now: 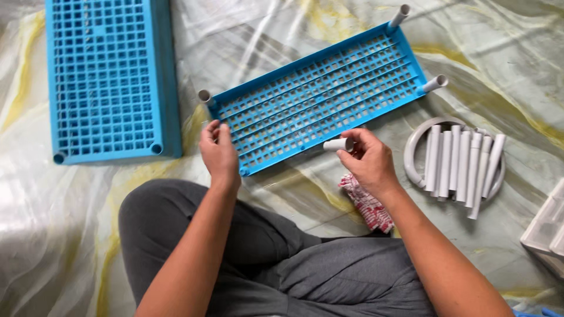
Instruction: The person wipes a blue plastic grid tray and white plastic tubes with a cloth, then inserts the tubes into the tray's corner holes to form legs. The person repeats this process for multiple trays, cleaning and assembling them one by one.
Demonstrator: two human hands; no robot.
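Blue gridded shelf (317, 94) — white tubes (464, 164).

plastic-sheeted floor (517, 47), two blue grid shelves (320, 97) (108, 76), white tubes (464, 164)

Short white tube (338, 144) held level; blue grid shelf (317, 97) lies flat beside it.

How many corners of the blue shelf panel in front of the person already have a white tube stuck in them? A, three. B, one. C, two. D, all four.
A: white tubes stand in three corners of the blue shelf panel, at the near left, far right and right; the corner by the left hand is bare, and the right hand holds another tube.
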